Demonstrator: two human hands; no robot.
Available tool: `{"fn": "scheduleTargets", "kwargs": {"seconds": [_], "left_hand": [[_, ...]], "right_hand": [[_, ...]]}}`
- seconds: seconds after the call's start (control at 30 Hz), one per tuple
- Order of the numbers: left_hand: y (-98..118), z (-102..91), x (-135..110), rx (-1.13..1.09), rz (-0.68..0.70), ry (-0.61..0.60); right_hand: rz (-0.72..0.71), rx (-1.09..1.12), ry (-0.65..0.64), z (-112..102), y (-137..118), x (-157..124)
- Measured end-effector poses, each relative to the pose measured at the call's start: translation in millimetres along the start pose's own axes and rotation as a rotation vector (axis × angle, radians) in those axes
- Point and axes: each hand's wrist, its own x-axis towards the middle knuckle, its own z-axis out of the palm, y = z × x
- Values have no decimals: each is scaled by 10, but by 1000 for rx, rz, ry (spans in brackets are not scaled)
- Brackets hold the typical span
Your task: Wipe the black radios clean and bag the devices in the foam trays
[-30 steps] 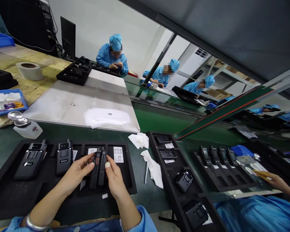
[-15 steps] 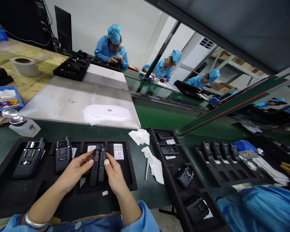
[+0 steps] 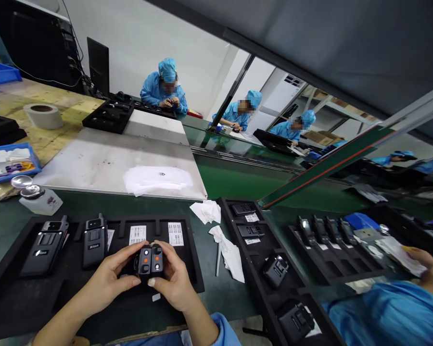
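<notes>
Two black walkie-talkies are held side by side above the foam tray (image 3: 199,269), their ends with orange and white dots turned up toward me. My left hand (image 3: 110,274) is closed on the left walkie-talkie (image 3: 145,259), thumb at its lower edge. Around the right walkie-talkie (image 3: 157,258) my right hand (image 3: 176,278) is closed in the same way. The two bodies touch or nearly touch. In the tray's left part lie a large walkie-talkie (image 3: 43,250) marked Riton and a smaller Riton walkie-talkie (image 3: 94,242). Printed labels (image 3: 175,233) lie in the compartments behind my hands.
Crumpled tissues (image 3: 226,250) lie right of the tray. Beyond them a long foam tray (image 3: 251,254) holds several black devices. A co-worker's blue sleeve (image 3: 386,307) is at far right. A pump bottle (image 3: 39,198) and a blue bin (image 3: 34,161) stand at left.
Both walkie-talkies have been tipped, so their dotted ends face me instead of their button sides. My hands have moved slightly lower in view, and the camera view has tilted up a little.
</notes>
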Motion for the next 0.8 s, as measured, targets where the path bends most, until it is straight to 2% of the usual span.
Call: {"fn": "scheduleTargets", "kwargs": {"seconds": [0.2, 0.53, 0.8], "left_hand": [[-94, -14, -149, 135, 62, -33], [-40, 21, -146, 226, 136, -19], [-26, 52, -159, 249, 126, 24]], "right_hand": [[-42, -113, -14, 41, 51, -136], [-72, -172, -8, 46, 64, -154], [-72, -221, 26, 62, 73, -165]]}}
